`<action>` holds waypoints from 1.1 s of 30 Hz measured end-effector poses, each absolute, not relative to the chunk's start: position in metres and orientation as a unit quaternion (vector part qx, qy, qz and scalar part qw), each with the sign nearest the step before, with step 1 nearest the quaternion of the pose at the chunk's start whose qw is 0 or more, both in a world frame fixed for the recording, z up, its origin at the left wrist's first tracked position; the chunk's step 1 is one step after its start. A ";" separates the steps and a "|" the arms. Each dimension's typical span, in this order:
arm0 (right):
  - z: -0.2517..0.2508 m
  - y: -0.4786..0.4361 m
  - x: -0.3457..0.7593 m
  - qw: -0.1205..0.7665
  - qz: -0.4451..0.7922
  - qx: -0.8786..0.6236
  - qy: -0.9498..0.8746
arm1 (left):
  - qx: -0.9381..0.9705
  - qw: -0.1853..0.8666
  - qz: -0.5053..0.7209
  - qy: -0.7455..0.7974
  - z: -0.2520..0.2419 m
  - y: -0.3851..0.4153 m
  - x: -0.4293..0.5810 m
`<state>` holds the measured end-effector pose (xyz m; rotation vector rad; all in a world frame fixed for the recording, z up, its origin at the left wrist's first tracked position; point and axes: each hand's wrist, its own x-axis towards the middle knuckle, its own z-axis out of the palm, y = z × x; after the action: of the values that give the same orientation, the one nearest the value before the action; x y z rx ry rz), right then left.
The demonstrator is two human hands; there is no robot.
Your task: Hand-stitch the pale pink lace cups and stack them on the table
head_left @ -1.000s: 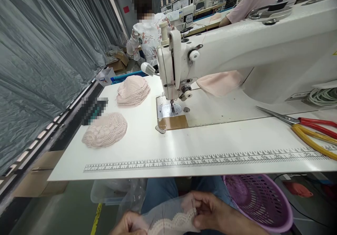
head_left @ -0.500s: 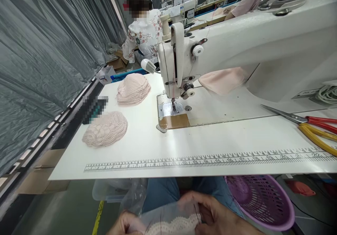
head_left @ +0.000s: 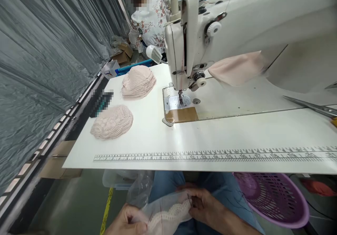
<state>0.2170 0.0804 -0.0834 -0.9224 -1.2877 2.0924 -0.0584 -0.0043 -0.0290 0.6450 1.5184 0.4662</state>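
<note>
Over my lap, below the table edge, a sheer pale fabric piece with a scalloped lace trim (head_left: 172, 210) is stretched between both hands. My left hand (head_left: 129, 221) pinches its left end, thumb on top. At its right end my right hand (head_left: 206, 205) grips the fabric between thumb and bent fingers. Dark thread lines cross the sheer part. Ahead stands a white sewing machine (head_left: 176, 56), its presser foot (head_left: 180, 96) over the metal plate with nothing under it. Left of it lie a stack of pink fabric cups (head_left: 139, 82) and a stack of lace pieces (head_left: 113, 122).
Scissors (head_left: 310, 105) lie on the right of the white table (head_left: 147, 136), which has a printed ruler (head_left: 210, 157). A purple basket (head_left: 279, 200) stands below at right. Pink fabric (head_left: 238, 68) lies behind the needle. Another person (head_left: 151, 21) sits beyond.
The view has shifted right and down, so the machine and scissors appear further right. My hands still hold the lace-trimmed fabric, now seen slightly higher and more fully.
</note>
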 end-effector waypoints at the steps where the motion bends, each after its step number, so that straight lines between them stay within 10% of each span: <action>1: -0.088 0.085 0.211 0.255 0.756 -0.351 -0.490 | 0.273 0.651 0.212 0.675 -0.033 -0.005 -0.058; 33: -0.148 0.056 0.185 0.214 0.561 -0.512 -0.614 | 0.221 0.697 0.246 0.636 -0.098 -0.032 -0.073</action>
<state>0.1853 0.0562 -0.1477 -1.4215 -1.7040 1.5552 -0.0725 -0.0324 -0.0978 0.4924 1.4184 0.5494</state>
